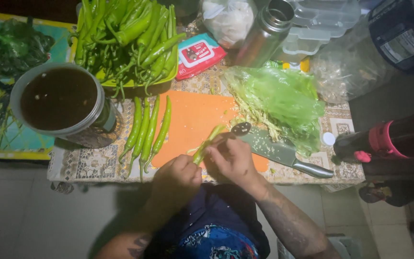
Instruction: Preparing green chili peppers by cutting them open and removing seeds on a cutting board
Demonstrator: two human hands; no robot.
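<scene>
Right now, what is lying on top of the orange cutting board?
On the orange cutting board lie a cleaver and scattered pale seeds. Both hands, left hand and right hand, hold a split green chili above it, hiding the board's near edge.

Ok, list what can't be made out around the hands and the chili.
Head view only.
- Chili: lower end hidden inside the left hand.
- Right hand: fingertips too blurred to tell how they grip the chili.
- Knife: part of the blade covered by the right hand.
- Bowl: dark contents unreadable in dim light.
- Bottle: cut off by the right edge.
</scene>
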